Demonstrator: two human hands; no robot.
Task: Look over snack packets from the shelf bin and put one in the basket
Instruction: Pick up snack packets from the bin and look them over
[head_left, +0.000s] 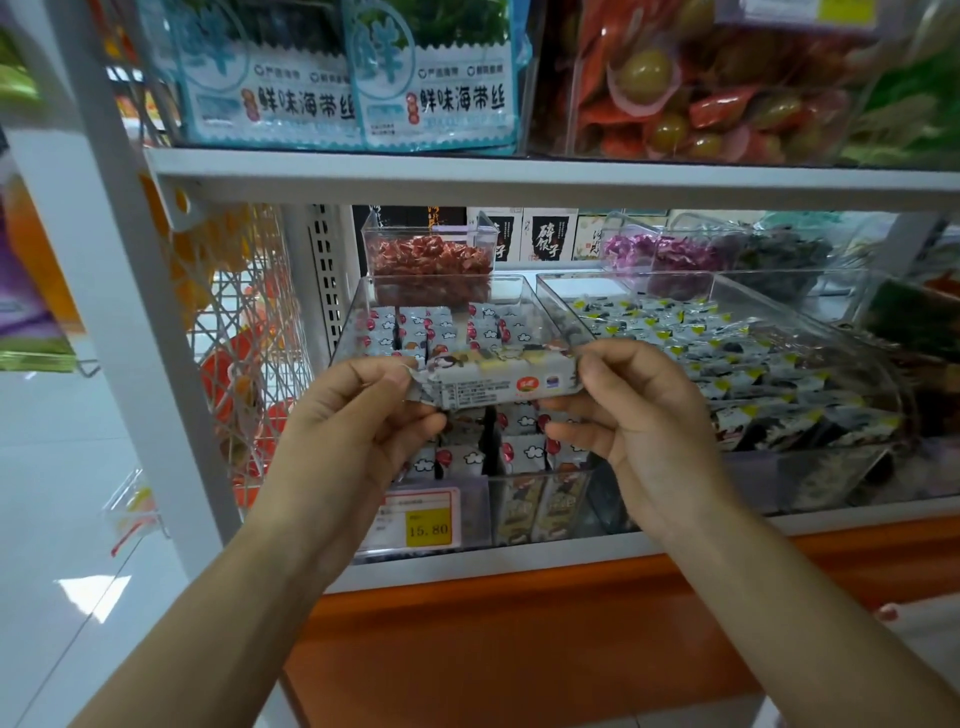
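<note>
I have both hands up in front of the lower shelf (519, 564). Between them is one packet (498, 383), held level with its printed back towards me. My left hand (358, 415) pinches the packet's crimped left end between thumb and curled fingers. My right hand (639, 421) pinches the right end the same way, so each hand is clamped on the packet and neither is free.

The packet hangs in the air over the middle of the clear bin (349, 332) and does not touch it. That bin sits at the left end of the shelf, tilted down towards the front edge, and it holds rows of similar grey-and-red packets. A price tag (423, 519) (yellow patch, reading 15.80) is fixed at the bin's front left corner, just above the shelf's front edge.

A small clear box (428, 260) of red sweets stands at the bin's back edge. A second bin (623, 274) of dark packets lies just to the right, along the same front edge. On the upper shelf (519, 179) two blue-and-white bags (431, 78) stand at the left end.
</note>
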